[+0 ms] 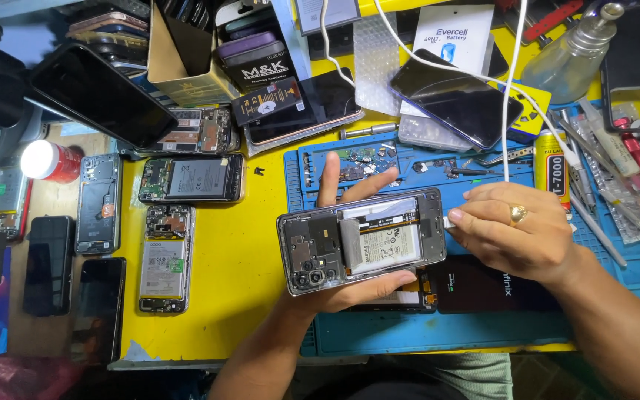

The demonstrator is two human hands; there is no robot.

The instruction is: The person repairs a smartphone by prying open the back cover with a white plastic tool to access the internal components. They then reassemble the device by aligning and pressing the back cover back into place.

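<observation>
My left hand [350,292] cradles an opened phone [361,241] from below, its back cover off so the battery and circuit boards show. Two fingers of that hand stick up behind the phone's top edge. My right hand [509,233], wearing a gold ring, pinches a white cable plug [447,221] at the phone's right end. The white cable [509,89] runs up and away across the bench. A dark phone back cover [494,285] lies on the blue mat [446,333] under my right hand.
Several opened phones [190,179] and dark screens [101,92] lie on the yellow table [238,259] at left. Tools, screwdrivers [635,148], a glue tube [553,167] and a clear bottle [568,55] crowd the right. Boxes and battery packs stand at the back.
</observation>
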